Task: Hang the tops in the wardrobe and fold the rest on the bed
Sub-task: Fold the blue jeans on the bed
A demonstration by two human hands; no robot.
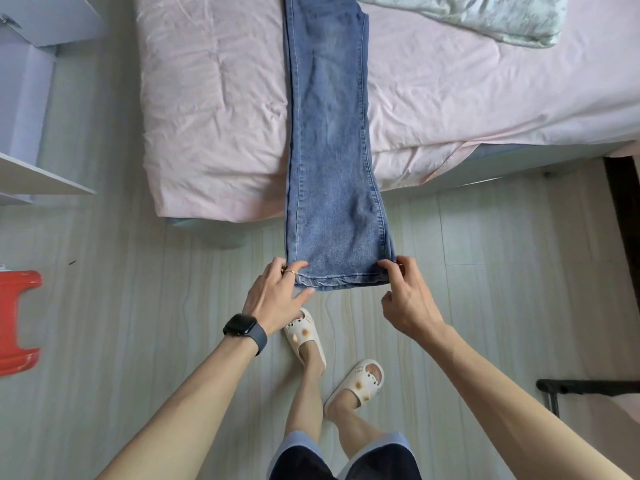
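The left hand [273, 292] and right hand [408, 299] each pinch a hem corner of the jeans [329, 133], some fingertips hidden under the denim. The jeans lie lengthwise on the bed [207, 116], legs stretched past its near edge, waist cut off. A quilt [485, 19] on the bed's far right and a stool [17, 320] left of the bed are cropped.

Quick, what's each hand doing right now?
Left hand: pinching the left hem corner of the blue jeans.
Right hand: pinching the right hem corner.
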